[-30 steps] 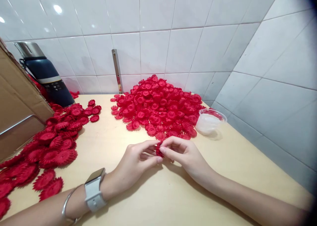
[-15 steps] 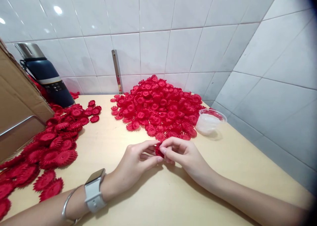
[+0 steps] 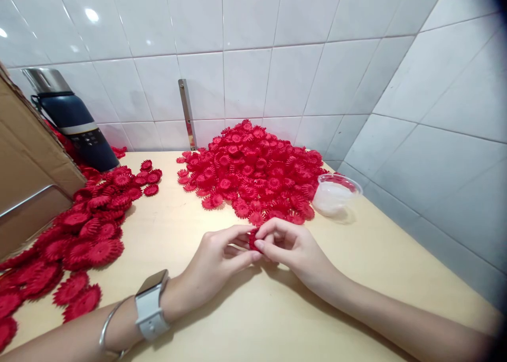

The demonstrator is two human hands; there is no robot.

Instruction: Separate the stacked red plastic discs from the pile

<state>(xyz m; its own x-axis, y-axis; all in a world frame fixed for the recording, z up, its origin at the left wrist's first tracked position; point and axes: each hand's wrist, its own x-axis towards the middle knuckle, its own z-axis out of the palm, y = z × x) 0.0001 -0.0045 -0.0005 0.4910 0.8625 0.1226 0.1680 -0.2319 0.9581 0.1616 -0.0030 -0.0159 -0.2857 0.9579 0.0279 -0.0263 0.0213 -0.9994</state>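
Note:
Between my two hands is a small red fringed disc (image 3: 253,239), like a felt flower piece, held just above the table. My left hand (image 3: 219,256), with a watch and a bangle on its arm, pinches the disc's left side between thumb and fingers. From the right, my right hand (image 3: 295,243) grips it with thumb and forefinger, covering much of it. Right behind my hands rises a large heap of similar red fringed discs (image 3: 253,172).
At the left lies another spread of thicker red fringed pieces (image 3: 91,230), beside a cardboard box (image 3: 35,166). A dark blue bottle (image 3: 79,119) stands behind them. Right of the heap, a clear plastic bowl (image 3: 335,195) stands tilted on the light wooden table (image 3: 253,319). Tiled walls close the back and right.
My right hand's fingers have shifted very slightly on the red disc. My left hand and everything around stay where they were.

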